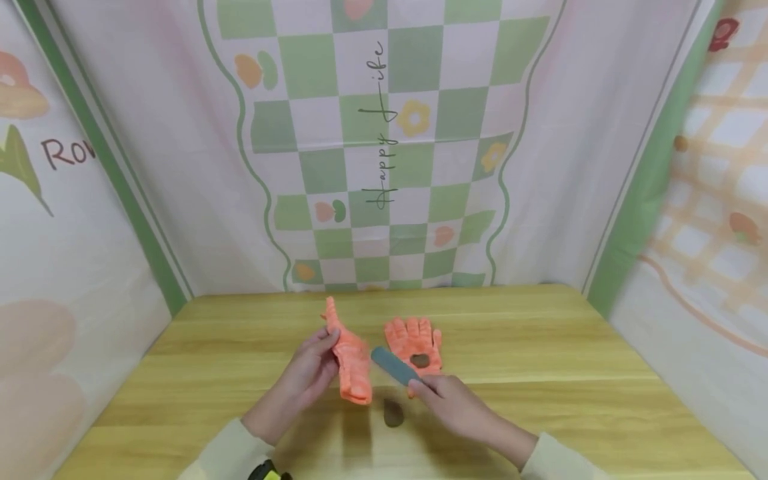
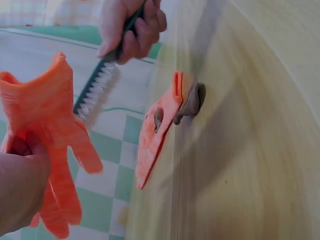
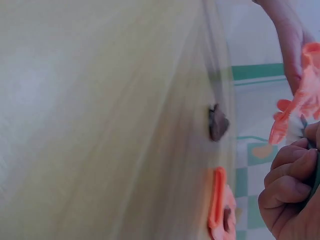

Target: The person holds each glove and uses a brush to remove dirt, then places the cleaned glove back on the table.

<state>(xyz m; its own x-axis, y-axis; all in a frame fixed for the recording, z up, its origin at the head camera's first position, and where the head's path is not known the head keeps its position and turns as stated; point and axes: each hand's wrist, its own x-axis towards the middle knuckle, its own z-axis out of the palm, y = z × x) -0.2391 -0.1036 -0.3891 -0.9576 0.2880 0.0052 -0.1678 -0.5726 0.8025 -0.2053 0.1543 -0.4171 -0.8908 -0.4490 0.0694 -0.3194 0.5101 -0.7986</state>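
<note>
My left hand [image 1: 315, 368] pinches an orange knit glove [image 1: 355, 370] and holds it up off the table, its fingers pointing away in the head view. In my right hand [image 1: 456, 405] is a dark green brush [image 1: 393, 365], gripped by the handle. Its white bristles [image 2: 98, 90] face the raised glove in the left wrist view; whether they touch it I cannot tell. A second orange glove [image 1: 407, 339] lies flat on the table, with a crumpled brown lump [image 1: 420, 361] on it. Nearer to me, another brown lump [image 1: 393, 413] sits on the wood.
The wooden table [image 1: 528, 347] spreads out to both sides of the gloves. A checked green and white curtain [image 1: 414, 167] hangs behind its far edge. Printed cloths stand on the left and right. A dark and yellow wristband [image 1: 265, 471] shows by the left sleeve.
</note>
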